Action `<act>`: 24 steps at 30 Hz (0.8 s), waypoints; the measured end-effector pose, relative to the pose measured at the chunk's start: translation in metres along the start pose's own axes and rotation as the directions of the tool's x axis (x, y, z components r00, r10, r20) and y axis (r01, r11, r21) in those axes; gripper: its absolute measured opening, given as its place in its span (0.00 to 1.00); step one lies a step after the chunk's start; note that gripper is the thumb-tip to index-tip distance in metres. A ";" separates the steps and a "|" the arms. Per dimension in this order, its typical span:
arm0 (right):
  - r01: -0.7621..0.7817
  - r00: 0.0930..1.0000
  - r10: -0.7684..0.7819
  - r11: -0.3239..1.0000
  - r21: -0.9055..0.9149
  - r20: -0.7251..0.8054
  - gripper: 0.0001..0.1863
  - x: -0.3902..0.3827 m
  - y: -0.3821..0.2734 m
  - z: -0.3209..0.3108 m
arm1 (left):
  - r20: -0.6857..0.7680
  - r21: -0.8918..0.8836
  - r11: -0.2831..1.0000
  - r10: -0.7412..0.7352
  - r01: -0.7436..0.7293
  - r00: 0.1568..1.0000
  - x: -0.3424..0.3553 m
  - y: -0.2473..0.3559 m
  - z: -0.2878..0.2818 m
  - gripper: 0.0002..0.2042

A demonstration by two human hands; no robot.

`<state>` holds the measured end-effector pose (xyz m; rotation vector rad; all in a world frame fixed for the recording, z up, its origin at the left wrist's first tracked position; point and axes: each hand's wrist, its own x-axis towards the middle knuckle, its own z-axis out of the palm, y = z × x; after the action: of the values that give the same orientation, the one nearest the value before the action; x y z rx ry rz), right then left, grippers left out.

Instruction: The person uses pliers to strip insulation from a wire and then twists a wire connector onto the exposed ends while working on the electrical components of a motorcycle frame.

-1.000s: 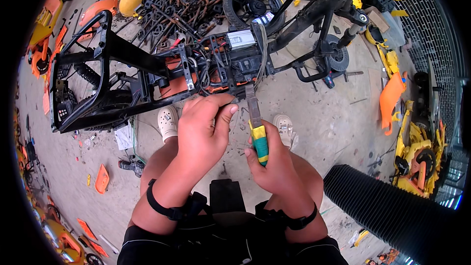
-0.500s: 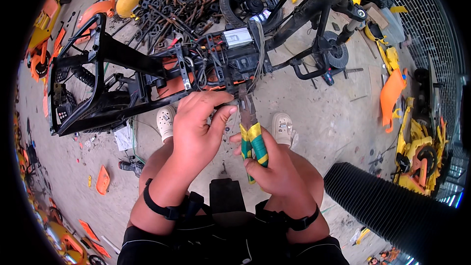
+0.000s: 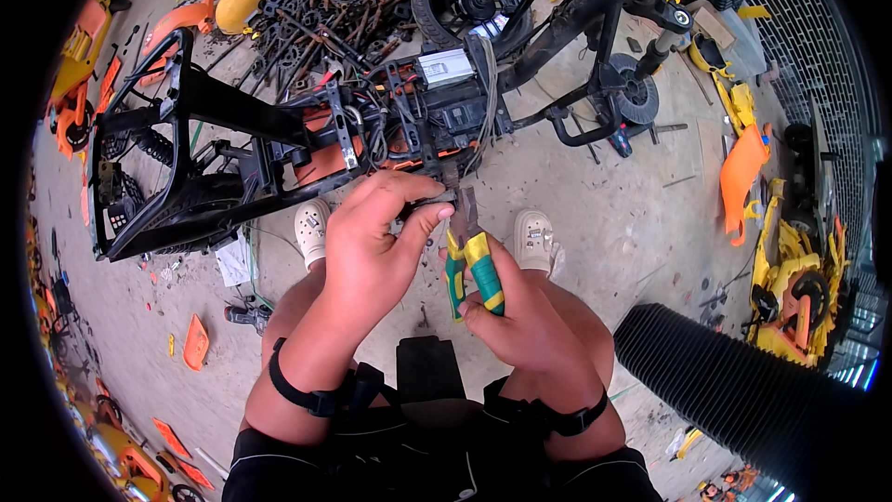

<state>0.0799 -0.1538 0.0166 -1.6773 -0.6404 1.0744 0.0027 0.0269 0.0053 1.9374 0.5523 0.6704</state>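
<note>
My right hand (image 3: 511, 321) is closed round the pliers (image 3: 485, 281), which have green and yellow handles and rusty brown jaws. Those handles are spread and the jaws stand apart, pointing up at the near edge of a black vehicle frame (image 3: 237, 209). Beside the jaws my left hand (image 3: 376, 232) is closed in a pinch, thumb and forefinger on a small dark piece (image 3: 433, 202). What that piece is, and whether it joins the frame, I cannot make out. Grey and black cables (image 3: 488, 98) hang from the frame close to a silver box (image 3: 446, 67).
Beyond the frame lies a heap of rusty metal parts (image 3: 325, 14) and a loose wheel (image 3: 469, 5). Orange and yellow panels (image 3: 743, 181) line the right side. A ribbed black hose or tube (image 3: 725, 381) reaches in at lower right. A power tool (image 3: 246, 316) lies left of my legs.
The pliers' handles have spread and their jaws have parted. My left hand keeps its pinch in nearly the same place. The view has shifted slightly.
</note>
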 end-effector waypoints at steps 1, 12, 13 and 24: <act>-0.036 0.999 0.036 0.999 0.023 0.000 0.39 0.000 -0.001 -0.001 | 0.001 -0.001 1.000 -0.008 0.008 1.000 0.000 0.001 0.000 0.09; -0.078 0.997 0.080 0.995 0.067 -0.019 0.45 0.001 -0.005 0.002 | 0.079 0.166 0.979 0.106 -0.118 0.991 0.001 0.006 -0.001 0.06; -0.063 0.998 0.064 0.998 0.023 -0.029 0.45 0.001 -0.004 0.003 | 0.083 0.184 0.976 0.102 -0.116 0.991 0.000 0.007 -0.002 0.06; 0.030 0.998 -0.044 0.973 -0.230 -0.055 0.47 0.002 0.002 0.004 | 0.113 0.294 0.927 0.210 -0.234 0.971 0.000 0.009 -0.008 0.06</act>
<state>0.0772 -0.1515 0.0137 -1.8804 -0.7772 0.9481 -0.0015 0.0282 0.0165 2.3333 0.4069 0.6761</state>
